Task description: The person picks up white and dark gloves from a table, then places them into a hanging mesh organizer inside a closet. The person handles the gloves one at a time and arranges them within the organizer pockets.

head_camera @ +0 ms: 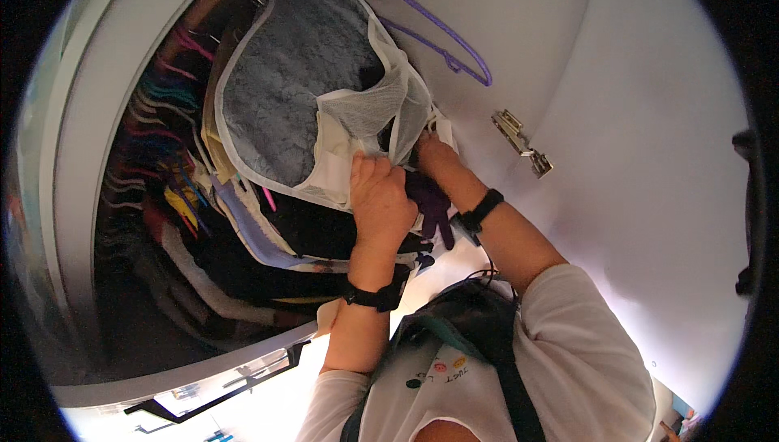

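A hanging mesh bag (pixel 377 110) with white trim is in front of me in the wardrobe. Grey fluffy fabric (pixel 292 70) fills much of it. My left hand (pixel 380 195) pinches the white fabric panel (pixel 335 171) at the bag's lower edge. At the bag's right side is my right hand (pixel 435 156), its fingertips partly hidden by the white trim, so its grip is unclear. Just below that hand hangs a dark purple glove-like cloth item (pixel 433 207).
A purple hanger (pixel 444 13) hangs at the upper right. A metal hinge (pixel 522 142) sits on the white door panel (pixel 645 137). Several hangers (pixel 161 95) with clothes (pixel 201 277) crowd the left side. A black handle (pixel 213 402) is on the lower left door.
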### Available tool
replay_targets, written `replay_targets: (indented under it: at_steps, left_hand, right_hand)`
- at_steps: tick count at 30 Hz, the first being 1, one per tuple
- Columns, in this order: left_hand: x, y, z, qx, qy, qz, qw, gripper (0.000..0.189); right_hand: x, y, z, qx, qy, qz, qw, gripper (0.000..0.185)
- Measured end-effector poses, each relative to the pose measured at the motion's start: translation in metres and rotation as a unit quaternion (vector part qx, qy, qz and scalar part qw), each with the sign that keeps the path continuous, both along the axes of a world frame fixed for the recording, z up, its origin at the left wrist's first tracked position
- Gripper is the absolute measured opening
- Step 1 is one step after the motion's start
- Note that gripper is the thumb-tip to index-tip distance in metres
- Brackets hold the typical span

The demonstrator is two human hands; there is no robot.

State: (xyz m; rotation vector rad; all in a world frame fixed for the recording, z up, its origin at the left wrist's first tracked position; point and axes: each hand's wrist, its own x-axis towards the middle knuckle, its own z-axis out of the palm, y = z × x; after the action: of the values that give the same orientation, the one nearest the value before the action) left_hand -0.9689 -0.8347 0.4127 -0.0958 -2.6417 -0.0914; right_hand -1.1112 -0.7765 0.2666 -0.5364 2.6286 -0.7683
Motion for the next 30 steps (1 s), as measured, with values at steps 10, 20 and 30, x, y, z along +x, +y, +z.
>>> replay_targets:
  at_steps: [10, 20, 30]
  left_hand:
    - [0.000, 0.000, -0.002, -0.009, -0.012, 0.007, 1.000, 0.024]
    - [0.000, 0.000, -0.001, -0.008, -0.005, 0.001, 1.000, 0.020]
    - [0.000, 0.003, -0.001, -0.028, -0.034, 0.024, 0.999, 0.021]
  right_hand:
    - [-0.007, -0.003, 0.004, -0.279, -0.063, -0.145, 0.947, 0.061]
    - [0.004, -0.006, -0.012, -0.080, 0.023, 0.050, 0.995, 0.031]
    - [0.055, 0.080, 0.078, -0.381, 0.141, -0.024, 0.914, 0.034]
